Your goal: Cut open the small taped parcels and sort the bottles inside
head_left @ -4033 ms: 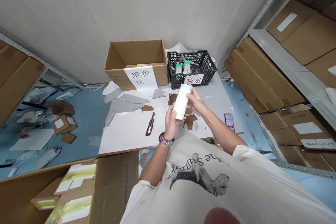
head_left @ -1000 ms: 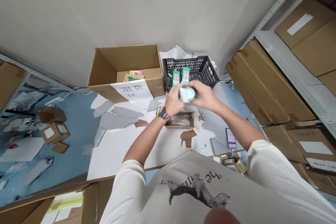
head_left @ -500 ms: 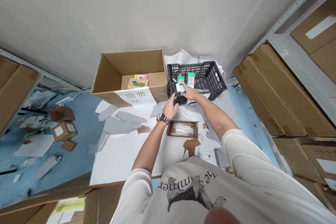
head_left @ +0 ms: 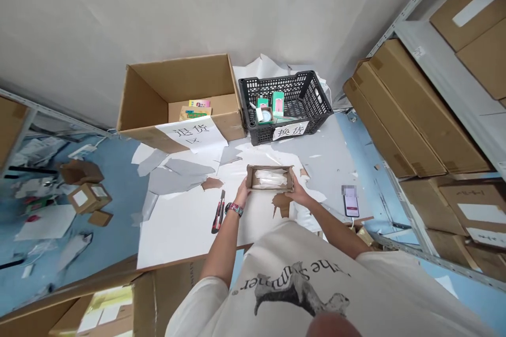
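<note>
A small open cardboard box with crumpled white wrapping inside is between my two hands over the worn white table. My left hand grips its left end, and my right hand grips its right end. Left of my watch-wearing wrist lies a red and black utility knife. Beyond the box stands a black plastic crate with a paper label. Inside it are a green and pink carton and a round white item.
Left of the crate is a large open carton with small colourful packs in it. A phone on a cable lies at the table's right edge. Torn paper scraps cover part of the table. Shelved cartons flank the right side.
Both hands have drawn back from the crate and now hold the small cardboard box by its ends. The round white item stays in the crate. The view has shifted; knife and phone now show.
</note>
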`<state>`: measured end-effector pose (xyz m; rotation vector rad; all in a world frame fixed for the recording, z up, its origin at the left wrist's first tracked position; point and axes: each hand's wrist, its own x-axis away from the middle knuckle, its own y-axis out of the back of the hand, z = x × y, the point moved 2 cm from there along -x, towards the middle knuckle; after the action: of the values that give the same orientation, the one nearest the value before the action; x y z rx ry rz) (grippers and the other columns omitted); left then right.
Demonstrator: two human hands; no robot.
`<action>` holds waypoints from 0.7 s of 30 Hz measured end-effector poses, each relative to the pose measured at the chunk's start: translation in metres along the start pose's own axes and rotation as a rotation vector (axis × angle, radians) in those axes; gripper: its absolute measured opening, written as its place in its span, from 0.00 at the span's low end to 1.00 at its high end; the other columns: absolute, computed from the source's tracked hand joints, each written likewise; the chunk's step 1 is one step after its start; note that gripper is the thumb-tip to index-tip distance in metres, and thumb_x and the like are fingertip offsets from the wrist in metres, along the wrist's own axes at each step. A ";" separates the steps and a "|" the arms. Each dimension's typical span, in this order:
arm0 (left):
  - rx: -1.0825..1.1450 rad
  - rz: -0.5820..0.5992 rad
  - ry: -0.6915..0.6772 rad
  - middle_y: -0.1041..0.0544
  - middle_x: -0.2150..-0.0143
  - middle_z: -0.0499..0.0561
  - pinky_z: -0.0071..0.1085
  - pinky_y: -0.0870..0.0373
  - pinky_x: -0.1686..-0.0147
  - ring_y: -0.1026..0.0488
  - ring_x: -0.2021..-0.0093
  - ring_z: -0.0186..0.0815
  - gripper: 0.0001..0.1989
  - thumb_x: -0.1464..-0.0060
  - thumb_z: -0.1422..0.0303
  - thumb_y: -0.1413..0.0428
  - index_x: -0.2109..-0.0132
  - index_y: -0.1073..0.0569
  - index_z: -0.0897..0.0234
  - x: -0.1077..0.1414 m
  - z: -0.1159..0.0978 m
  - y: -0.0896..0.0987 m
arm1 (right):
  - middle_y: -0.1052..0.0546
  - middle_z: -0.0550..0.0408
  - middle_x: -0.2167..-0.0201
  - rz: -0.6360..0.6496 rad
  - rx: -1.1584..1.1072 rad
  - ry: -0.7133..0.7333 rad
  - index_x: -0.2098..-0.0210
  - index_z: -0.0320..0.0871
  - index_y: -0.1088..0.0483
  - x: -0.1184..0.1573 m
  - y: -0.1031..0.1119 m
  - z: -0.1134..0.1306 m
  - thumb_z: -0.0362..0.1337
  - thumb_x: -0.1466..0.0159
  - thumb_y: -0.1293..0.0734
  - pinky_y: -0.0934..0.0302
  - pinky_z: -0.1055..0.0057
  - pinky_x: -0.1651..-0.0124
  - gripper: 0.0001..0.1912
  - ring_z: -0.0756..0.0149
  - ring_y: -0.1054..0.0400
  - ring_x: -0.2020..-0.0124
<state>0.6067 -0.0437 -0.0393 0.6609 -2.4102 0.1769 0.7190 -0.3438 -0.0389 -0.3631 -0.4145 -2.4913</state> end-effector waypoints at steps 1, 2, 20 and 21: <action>0.002 -0.007 0.028 0.24 0.25 0.58 0.53 0.23 0.33 0.28 0.25 0.52 0.30 0.29 0.45 0.45 0.29 0.23 0.50 0.002 -0.003 -0.007 | 0.29 0.46 0.23 -0.026 -0.030 -0.033 0.13 0.58 0.57 0.002 -0.006 0.000 0.39 0.44 0.20 0.33 0.40 0.26 0.69 0.42 0.30 0.26; 0.000 -0.010 0.048 0.23 0.26 0.57 0.52 0.24 0.31 0.28 0.25 0.52 0.28 0.30 0.47 0.44 0.29 0.23 0.50 0.005 -0.006 -0.012 | 0.31 0.46 0.22 -0.067 -0.052 -0.058 0.13 0.57 0.57 0.003 -0.010 0.003 0.39 0.45 0.19 0.36 0.39 0.23 0.70 0.41 0.33 0.24; -0.301 0.694 -0.368 0.27 0.22 0.55 0.52 0.25 0.28 0.30 0.24 0.51 0.30 0.25 0.48 0.48 0.24 0.28 0.51 0.159 -0.048 -0.251 | 0.25 0.45 0.25 -0.764 0.020 0.049 0.14 0.49 0.49 0.310 0.182 0.014 0.50 0.39 0.18 0.30 0.48 0.26 0.63 0.42 0.24 0.32; -0.313 0.765 -0.353 0.27 0.23 0.56 0.52 0.24 0.29 0.29 0.25 0.51 0.30 0.25 0.48 0.47 0.24 0.27 0.52 0.176 -0.039 -0.281 | 0.24 0.45 0.27 -0.823 0.050 0.012 0.14 0.48 0.49 0.345 0.198 0.007 0.50 0.39 0.18 0.28 0.48 0.28 0.63 0.42 0.22 0.34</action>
<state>0.6490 -0.3486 0.0888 -0.4276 -2.8310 -0.0147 0.5619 -0.6689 0.1278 -0.1685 -0.7337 -3.2626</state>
